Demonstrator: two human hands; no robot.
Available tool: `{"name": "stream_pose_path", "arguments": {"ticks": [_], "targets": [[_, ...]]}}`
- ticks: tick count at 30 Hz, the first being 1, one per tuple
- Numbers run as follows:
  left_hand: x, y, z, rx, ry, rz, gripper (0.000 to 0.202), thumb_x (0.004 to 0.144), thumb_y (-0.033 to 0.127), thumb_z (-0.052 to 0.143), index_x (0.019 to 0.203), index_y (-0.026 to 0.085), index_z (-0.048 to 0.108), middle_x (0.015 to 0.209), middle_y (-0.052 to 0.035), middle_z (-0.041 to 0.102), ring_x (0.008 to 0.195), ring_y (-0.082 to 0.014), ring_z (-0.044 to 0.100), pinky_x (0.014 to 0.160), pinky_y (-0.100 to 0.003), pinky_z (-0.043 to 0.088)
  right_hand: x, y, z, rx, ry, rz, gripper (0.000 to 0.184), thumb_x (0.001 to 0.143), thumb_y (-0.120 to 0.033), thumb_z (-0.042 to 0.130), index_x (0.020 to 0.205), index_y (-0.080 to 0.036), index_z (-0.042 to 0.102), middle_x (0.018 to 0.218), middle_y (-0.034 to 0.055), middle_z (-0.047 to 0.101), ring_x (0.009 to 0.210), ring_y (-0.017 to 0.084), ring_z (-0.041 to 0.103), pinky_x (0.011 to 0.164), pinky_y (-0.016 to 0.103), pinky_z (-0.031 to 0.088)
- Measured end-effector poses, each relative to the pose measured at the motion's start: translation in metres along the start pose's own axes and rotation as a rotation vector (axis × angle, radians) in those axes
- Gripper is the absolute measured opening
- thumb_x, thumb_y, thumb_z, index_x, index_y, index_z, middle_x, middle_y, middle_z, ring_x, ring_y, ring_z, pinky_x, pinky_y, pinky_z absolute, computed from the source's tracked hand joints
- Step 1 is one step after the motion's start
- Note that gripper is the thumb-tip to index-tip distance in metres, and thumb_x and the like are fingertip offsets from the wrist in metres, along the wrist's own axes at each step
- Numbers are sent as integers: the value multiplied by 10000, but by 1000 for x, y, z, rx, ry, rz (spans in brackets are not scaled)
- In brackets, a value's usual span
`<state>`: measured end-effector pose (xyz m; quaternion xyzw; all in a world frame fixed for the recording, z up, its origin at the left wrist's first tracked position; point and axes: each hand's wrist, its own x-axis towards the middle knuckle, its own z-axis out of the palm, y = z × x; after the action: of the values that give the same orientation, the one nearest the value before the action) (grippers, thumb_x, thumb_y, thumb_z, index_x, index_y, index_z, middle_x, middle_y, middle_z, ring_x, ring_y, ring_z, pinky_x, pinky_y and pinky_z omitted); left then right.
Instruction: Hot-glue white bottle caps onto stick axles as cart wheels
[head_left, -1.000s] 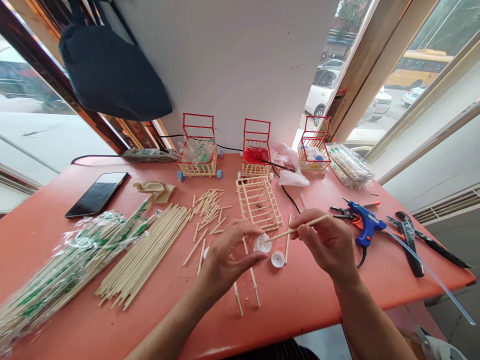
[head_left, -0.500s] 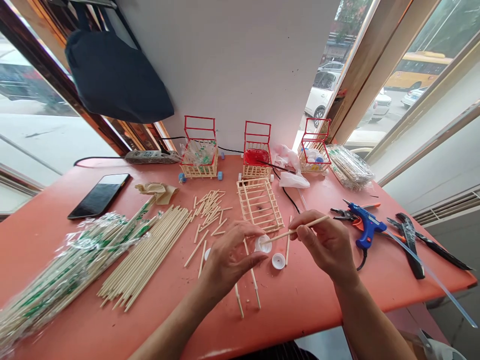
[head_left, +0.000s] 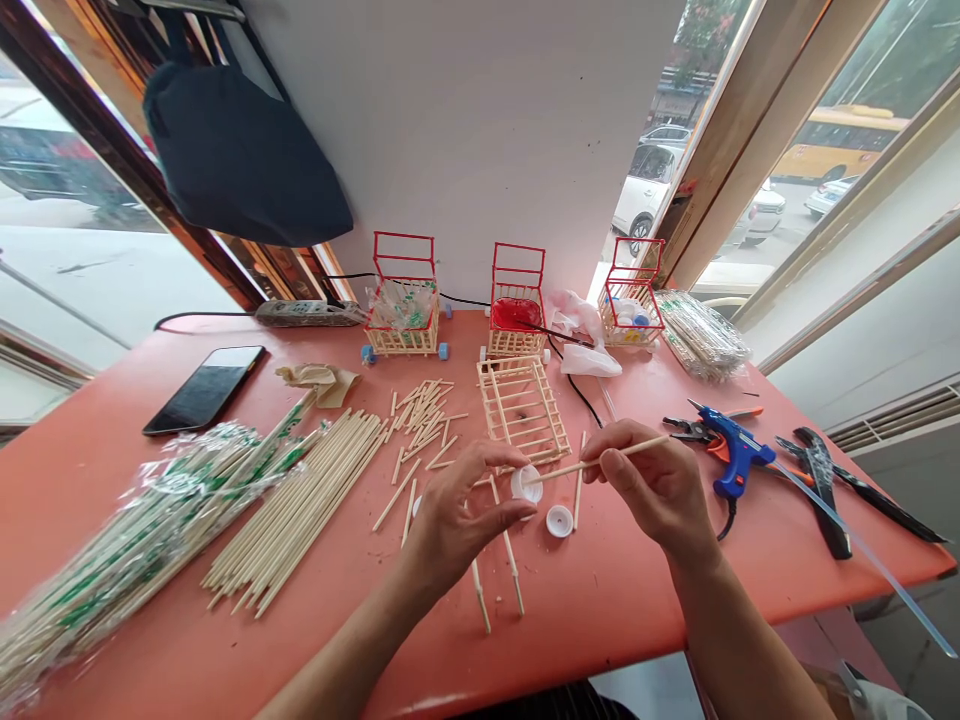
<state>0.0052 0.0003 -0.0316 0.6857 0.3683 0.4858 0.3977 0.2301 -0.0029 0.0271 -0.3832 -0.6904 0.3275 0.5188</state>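
Between the thumb and fingers of my left hand point(head_left: 463, 515) is a white bottle cap point(head_left: 528, 486), its hollow side turned to the right. My right hand point(head_left: 646, 490) pinches a thin wooden stick point(head_left: 555, 473), whose left end reaches into the cap. Another white cap point(head_left: 559, 521) lies on the table just below, beside a short stick point(head_left: 579, 490). Part of a third cap point(head_left: 417, 505) shows behind my left hand. Beyond my hands lies a frame of glued sticks point(head_left: 523, 408). Two sticks point(head_left: 511, 570) lie under my left hand.
Cut sticks point(head_left: 420, 420), long sticks point(head_left: 300, 510) and bagged sticks point(head_left: 150, 530) lie left, near a phone point(head_left: 204, 390). Small stick carts point(head_left: 401, 325) with red handles stand at the back. A blue glue gun point(head_left: 739, 458), pliers point(head_left: 686, 430) and black-handled cutters point(head_left: 825, 500) lie right.
The whole view has shifted slightly. Both hands keep nearly the same pose, with the stick's end still in the cap.
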Motion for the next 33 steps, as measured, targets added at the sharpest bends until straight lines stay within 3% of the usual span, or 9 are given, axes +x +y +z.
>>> {"name": "stream_pose_path", "arguments": {"ticks": [7,15,21,28,33], "targets": [[7,6,4,-7,-5,-17,312,875,465,778,1073,237,702,1057,-67,743,1027,-246,701,892,-345,539,0,1,-6,-6,14,3,246,1022,-356,623,883,-189,739,769,46,719,644,162,669,559,275,497],[21,28,4,83,-16,4,274,856,386,808,1064,234,714,1063,-58,767,1030,-249,715,871,-337,548,0,-2,-11,-24,59,-15,292,1020,-393,618,854,-192,751,729,47,721,618,169,656,541,282,483],[34,38,4,65,-23,21,276,833,364,833,1044,229,717,1057,-54,761,1042,-245,704,922,-347,528,0,-4,-13,6,100,-19,304,1019,-425,616,868,-196,748,719,49,725,651,186,672,575,297,504],[31,30,11,-140,11,-24,307,832,426,828,1042,235,714,1098,-71,712,1073,-243,677,833,-310,581,0,-3,-12,45,86,-22,268,1027,-395,617,899,-202,751,736,39,721,679,176,671,607,284,499],[25,19,9,-195,25,21,277,845,372,831,1063,251,708,1104,-60,685,1080,-213,657,903,-298,564,0,-2,-10,47,56,-18,244,1024,-392,623,923,-207,747,756,31,708,673,170,663,620,282,508]]}}
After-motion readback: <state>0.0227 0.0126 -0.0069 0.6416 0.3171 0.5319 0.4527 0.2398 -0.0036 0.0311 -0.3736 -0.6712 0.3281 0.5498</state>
